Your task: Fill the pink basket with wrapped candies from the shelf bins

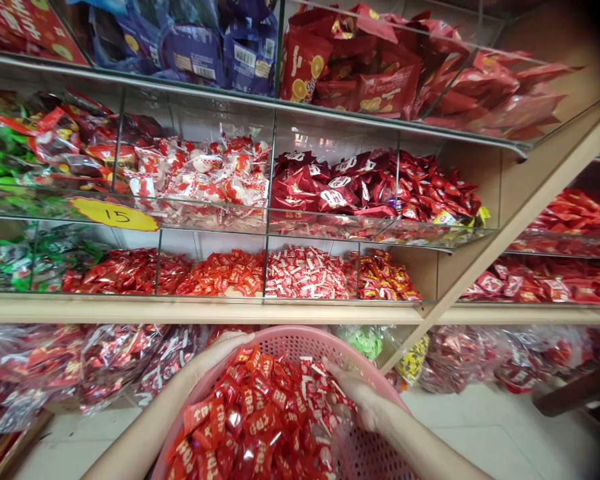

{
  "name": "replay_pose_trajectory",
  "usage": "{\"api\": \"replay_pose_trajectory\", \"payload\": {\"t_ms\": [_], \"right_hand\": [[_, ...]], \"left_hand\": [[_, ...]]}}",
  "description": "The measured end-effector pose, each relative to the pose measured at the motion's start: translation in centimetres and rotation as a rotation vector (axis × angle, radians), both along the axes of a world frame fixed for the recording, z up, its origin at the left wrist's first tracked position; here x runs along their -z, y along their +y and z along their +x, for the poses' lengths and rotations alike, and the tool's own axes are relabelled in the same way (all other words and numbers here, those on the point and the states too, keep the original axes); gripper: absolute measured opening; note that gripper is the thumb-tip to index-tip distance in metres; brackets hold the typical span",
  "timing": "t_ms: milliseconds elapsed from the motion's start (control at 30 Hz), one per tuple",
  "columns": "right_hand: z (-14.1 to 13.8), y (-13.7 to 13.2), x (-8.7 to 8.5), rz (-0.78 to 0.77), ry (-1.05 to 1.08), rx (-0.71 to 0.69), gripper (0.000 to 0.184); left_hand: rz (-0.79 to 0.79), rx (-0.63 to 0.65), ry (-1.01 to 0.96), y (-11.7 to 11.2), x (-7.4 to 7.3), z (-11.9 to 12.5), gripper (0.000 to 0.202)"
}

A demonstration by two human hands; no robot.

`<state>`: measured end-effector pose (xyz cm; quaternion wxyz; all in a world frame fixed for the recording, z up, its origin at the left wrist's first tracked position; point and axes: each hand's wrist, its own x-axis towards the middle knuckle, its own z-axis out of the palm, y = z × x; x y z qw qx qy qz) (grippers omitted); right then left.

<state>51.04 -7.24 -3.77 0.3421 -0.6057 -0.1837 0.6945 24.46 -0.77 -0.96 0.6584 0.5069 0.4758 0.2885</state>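
A pink perforated plastic basket is held low in front of the shelves, heaped with red wrapped candies. My left hand grips its far left rim, the fingers partly hidden there. Inside the basket on the right, my right hand curls its fingers round some red-and-white wrapped candies. Bare pink mesh shows below that hand. Straight ahead, a shelf compartment holds similar red-and-white candies, with orange-red ones in the compartment to its left.
Clear dividers split the shelves of packaged sweets. A yellow price tag reads 15. A wooden ledge runs just beyond the basket, and a slanting wooden post stands right. Bagged candies lie below the ledge, above a tiled floor.
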Motion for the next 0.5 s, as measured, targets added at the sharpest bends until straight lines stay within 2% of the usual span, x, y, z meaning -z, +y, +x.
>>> {"api": "replay_pose_trajectory", "payload": {"t_ms": [367, 500], "right_hand": [[0.12, 0.36, 0.33, -0.019, 0.082, -0.009, 0.04], [-0.01, 0.42, -0.3, -0.027, 0.115, 0.016, 0.028]], "left_hand": [[0.015, 0.014, 0.018, 0.29, -0.15, -0.16, 0.036], [0.002, 0.017, 0.019, 0.22, -0.27, -0.13, 0.039]]}}
